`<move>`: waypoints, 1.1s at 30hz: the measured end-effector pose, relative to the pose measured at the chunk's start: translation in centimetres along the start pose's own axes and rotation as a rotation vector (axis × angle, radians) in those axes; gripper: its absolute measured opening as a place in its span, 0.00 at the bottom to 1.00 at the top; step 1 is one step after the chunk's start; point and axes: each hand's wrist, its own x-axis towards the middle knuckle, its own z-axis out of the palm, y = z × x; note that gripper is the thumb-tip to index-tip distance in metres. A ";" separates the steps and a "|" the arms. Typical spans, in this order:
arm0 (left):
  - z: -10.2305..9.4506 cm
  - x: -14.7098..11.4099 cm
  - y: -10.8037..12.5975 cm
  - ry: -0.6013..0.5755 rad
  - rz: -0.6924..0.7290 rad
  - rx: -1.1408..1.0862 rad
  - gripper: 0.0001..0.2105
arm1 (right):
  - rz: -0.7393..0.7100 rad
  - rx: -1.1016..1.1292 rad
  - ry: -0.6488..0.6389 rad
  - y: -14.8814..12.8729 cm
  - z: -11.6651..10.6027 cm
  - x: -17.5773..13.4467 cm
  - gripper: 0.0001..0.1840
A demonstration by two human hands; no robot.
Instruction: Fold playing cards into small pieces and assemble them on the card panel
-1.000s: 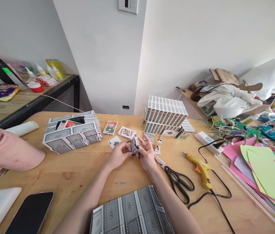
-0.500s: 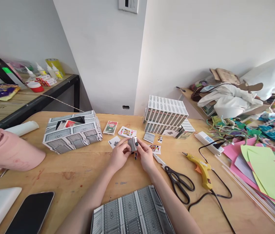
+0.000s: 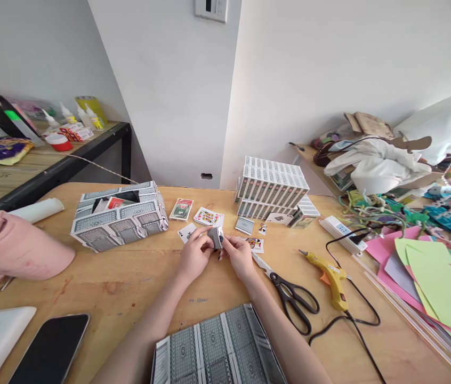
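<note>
**Holding a grey-patterned card piece (image 3: 215, 238) between both grips**

Pinched from the left by the fingers of the left grip (image 3: 193, 258); met from the right by the right grip (image 3: 241, 258), with thumb at the right edge. Touching both, hence impossible to call either nearer. Seemingly lifted just off the surface (image 3: 137, 288), on the near side of the face-up cards (image 3: 206, 216). Apparently longest running away from the body, though partly covered by fingers and hard to judge. Right of all this, scissors (image 3: 275, 278) near the wrist.
</note>
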 end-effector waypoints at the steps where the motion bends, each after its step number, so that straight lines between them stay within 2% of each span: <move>1: 0.0 0.0 0.0 -0.001 0.001 0.001 0.08 | 0.003 -0.009 0.005 0.0 0.0 0.0 0.16; 9: 0.0 -0.1 0.2 -0.015 -0.012 0.000 0.07 | -0.017 -0.066 0.093 -0.1 0.3 0.0 0.16; 19: 0.2 -0.1 0.0 -0.024 -0.037 -0.088 0.08 | -0.015 -0.093 0.112 -0.3 0.5 -0.2 0.17; 25: 0.4 -0.2 -0.2 -0.054 -0.071 -0.180 0.26 | -0.021 -0.088 0.136 -0.2 0.4 -0.3 0.16; 28: 0.3 -0.2 -0.1 -0.065 -0.039 -0.145 0.27 | -0.046 -0.077 0.133 -0.3 0.4 -0.5 0.16; 33: 0.2 -0.1 -0.4 0.015 -0.053 -0.109 0.28 | -0.133 -0.099 0.041 -0.4 0.8 -0.6 0.15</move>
